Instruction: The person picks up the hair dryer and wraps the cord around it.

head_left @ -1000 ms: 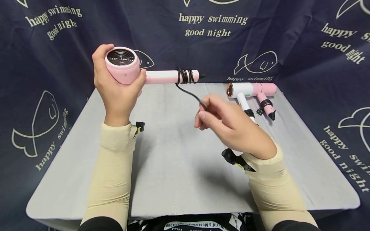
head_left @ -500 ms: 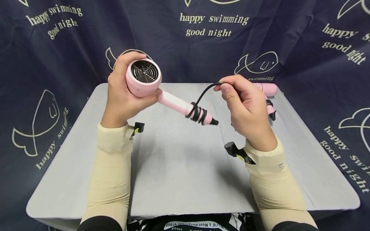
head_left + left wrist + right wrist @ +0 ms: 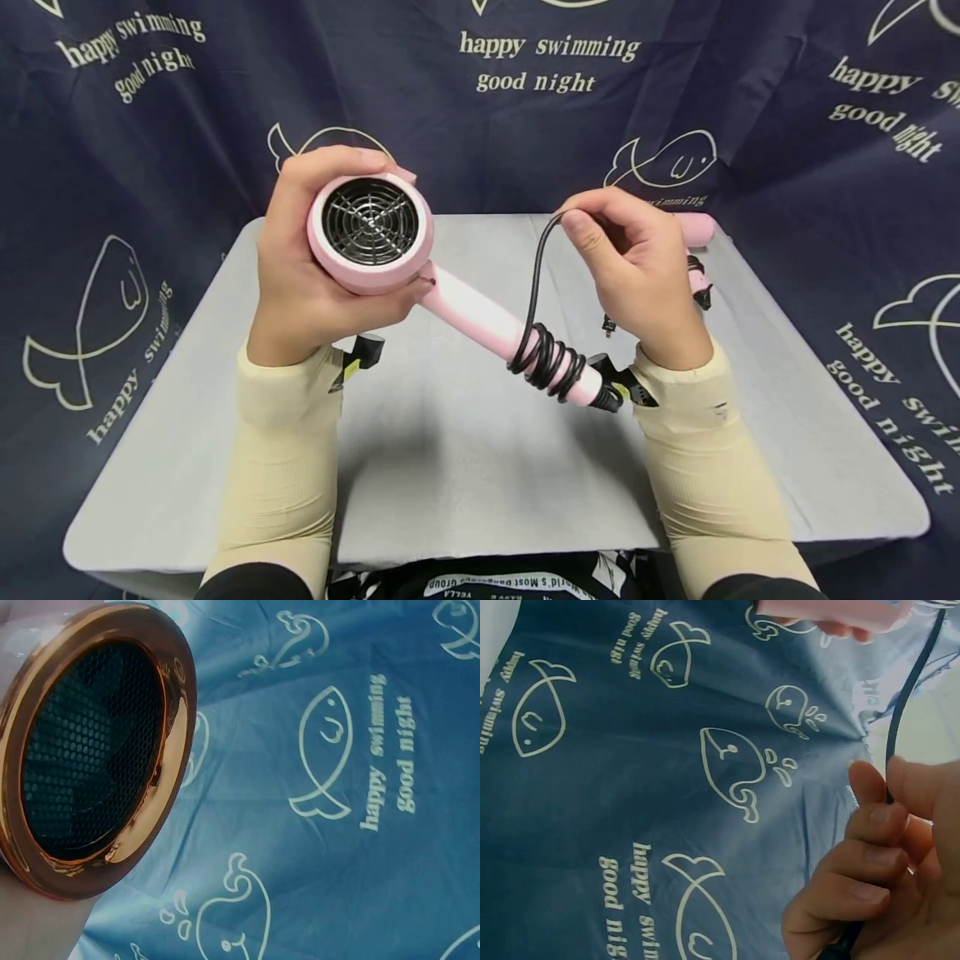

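Observation:
My left hand [image 3: 296, 275] grips the round body of a pink hair dryer [image 3: 371, 223], held above the table with its black rear grille toward me. The handle [image 3: 472, 312] slants down to the right. Around its lower end a black cord [image 3: 535, 279] is coiled in several turns. Between thumb and fingers, my right hand [image 3: 637, 258] pinches the loose length of that cord, which arcs up from the coil. A plug [image 3: 609, 325] hangs just below this hand. In the left wrist view the dryer's copper-coloured outlet ring [image 3: 176, 742] shows around a dark mesh.
Another pink hair dryer [image 3: 697, 230] lies at the back right of the grey-white table [image 3: 465, 492], partly hidden by my right hand. A dark blue curtain [image 3: 480, 142] with fish prints stands behind and along the sides.
The dryer has come lower and nearer, its handle swinging from level to slanting down right. My right hand has risen and moved right with the cord, which now arcs above the coil.

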A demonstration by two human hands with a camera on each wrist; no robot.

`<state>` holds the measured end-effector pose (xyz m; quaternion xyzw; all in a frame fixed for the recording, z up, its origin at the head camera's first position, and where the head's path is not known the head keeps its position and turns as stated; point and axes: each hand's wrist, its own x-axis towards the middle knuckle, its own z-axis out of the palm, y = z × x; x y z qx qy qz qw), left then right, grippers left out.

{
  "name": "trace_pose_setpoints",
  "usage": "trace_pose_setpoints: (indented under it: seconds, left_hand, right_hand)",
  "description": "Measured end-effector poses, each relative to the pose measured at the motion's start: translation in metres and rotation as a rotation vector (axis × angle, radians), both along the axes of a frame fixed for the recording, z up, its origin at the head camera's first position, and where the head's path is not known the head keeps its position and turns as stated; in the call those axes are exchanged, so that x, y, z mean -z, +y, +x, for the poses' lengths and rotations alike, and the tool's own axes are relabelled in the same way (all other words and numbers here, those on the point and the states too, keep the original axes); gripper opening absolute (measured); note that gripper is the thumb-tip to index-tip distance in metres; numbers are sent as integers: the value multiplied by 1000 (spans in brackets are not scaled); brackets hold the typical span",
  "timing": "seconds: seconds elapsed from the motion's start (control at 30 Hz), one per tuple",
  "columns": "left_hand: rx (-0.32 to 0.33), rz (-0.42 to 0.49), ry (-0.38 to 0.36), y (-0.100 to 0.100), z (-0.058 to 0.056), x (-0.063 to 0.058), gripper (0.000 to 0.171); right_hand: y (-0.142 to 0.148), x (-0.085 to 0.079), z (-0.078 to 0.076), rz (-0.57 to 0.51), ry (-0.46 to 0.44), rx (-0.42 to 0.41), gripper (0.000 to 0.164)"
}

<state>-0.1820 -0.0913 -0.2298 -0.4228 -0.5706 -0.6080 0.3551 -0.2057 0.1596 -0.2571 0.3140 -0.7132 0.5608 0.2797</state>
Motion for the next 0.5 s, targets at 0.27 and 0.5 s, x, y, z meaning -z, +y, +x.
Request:
trace_pose_setpoints:
  seconds: [0.27, 0.5]
  left_hand:
    - [-33, 182, 1, 1, 5, -4, 65]
    - [-147, 269, -16, -1, 0, -3, 66]
  right_hand:
    - [-9, 6, -4, 206, -125, 64, 14]
    - [-11, 21, -15, 527, -139, 35, 15]
